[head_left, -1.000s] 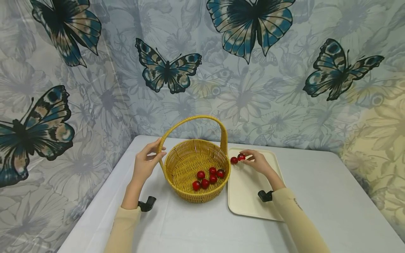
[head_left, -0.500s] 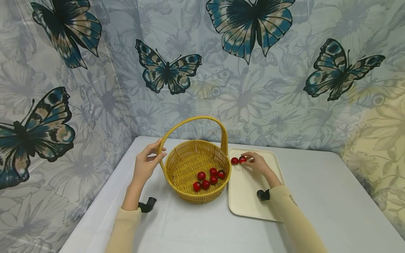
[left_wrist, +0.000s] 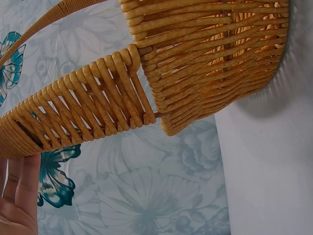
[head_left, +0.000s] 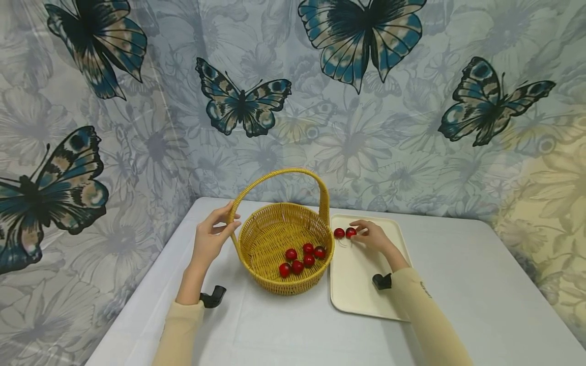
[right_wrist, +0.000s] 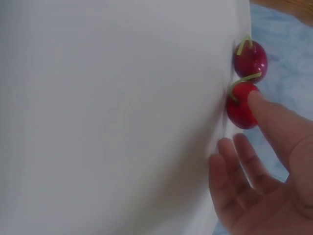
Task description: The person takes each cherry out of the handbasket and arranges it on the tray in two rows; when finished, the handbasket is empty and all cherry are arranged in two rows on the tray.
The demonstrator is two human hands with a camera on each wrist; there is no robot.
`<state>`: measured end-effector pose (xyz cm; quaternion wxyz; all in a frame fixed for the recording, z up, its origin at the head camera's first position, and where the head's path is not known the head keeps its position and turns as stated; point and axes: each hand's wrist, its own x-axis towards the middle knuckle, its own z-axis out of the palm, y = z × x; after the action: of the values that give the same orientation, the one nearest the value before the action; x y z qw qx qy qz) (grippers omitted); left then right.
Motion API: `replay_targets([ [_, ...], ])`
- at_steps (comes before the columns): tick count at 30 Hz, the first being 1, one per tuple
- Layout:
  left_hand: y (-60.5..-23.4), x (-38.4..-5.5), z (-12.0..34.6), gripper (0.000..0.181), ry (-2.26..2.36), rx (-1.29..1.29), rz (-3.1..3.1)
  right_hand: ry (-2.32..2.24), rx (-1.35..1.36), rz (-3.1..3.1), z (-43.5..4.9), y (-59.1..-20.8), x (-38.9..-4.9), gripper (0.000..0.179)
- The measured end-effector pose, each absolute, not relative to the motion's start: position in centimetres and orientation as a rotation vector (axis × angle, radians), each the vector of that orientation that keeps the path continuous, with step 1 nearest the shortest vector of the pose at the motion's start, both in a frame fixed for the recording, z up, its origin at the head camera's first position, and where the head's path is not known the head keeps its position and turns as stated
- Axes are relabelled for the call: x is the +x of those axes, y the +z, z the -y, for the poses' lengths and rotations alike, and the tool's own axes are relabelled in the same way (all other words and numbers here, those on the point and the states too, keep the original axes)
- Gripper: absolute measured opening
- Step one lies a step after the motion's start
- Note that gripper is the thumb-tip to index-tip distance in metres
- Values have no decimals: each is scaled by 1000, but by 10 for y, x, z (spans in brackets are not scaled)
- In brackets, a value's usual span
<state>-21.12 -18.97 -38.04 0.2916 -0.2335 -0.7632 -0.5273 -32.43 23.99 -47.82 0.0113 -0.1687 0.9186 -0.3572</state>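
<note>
A yellow woven basket [head_left: 274, 229] with a tall arched handle [head_left: 293, 170] stands on the table, several red cherries [head_left: 297, 267] lying at its near right side. My left hand [head_left: 212, 231] grips the handle's left side between thumb and fingers; in the left wrist view part of that hand [left_wrist: 19, 196] shows below the handle. At the far end of a cream tray [head_left: 361, 290] lie two stemmed cherries side by side. My right hand [head_left: 373, 237] pinches the right cherry [right_wrist: 242, 108], thumb on it; the index finger is mostly hidden in the right wrist view. The other cherry [right_wrist: 251, 60] is untouched.
A white cloth [head_left: 274, 330] covers the table. The tray sits close against the basket's right side. Behind and to the left hangs a floral curtain [head_left: 320, 132] with printed butterflies. Each wrist wears a small black camera mount [head_left: 213, 296].
My right hand has come slightly down and toward me with the right cherry, which now sits lower, level with its neighbour. The left hand keeps its place on the handle.
</note>
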Motion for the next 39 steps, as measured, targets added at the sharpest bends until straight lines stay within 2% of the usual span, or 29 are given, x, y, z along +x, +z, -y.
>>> replay_targets([
  [11, -381, -210, 189, 48, -1419, -636, 2024, -1131, -611, -2921, -236, -463, -317, 39],
  [29, -380, -211, 190, 49, -1393, -628, 2031, -1299, -664, -2978, -182, -417, -287, 34],
  [34, -380, -211, 190, 49, -1389, -624, 2033, -1363, -746, -2971, -168, -415, -280, 40],
  [39, -380, -212, 190, 49, -1402, -629, 2021, -1381, -869, -2928, -154, -416, -274, 36],
])
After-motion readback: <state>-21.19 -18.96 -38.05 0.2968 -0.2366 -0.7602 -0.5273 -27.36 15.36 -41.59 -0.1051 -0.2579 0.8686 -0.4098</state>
